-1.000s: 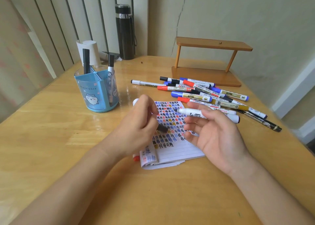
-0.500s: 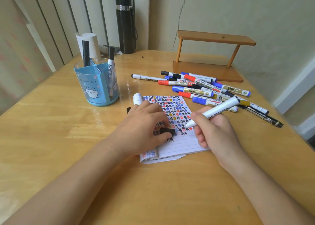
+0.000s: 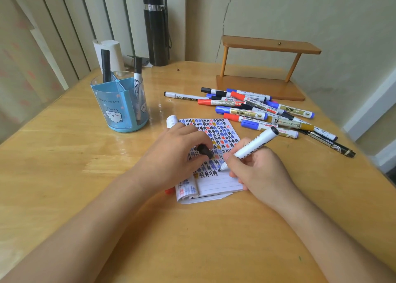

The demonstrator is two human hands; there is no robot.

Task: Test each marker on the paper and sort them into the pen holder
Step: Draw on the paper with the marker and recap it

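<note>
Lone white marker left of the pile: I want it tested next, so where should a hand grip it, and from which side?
Probably best pinched across the barrel of the lone white marker just behind its black cap, coming down from above. It lies flat on the table, that left end clear, while its right end runs into the pile of markers.

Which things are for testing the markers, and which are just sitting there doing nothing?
For the job:
- white marker, held in the right hand
- black cap, held in the left hand
- paper
- blue pen holder
- pile of markers

Just lying about:
- black flask
- wooden shelf
- white roll behind the holder
</note>
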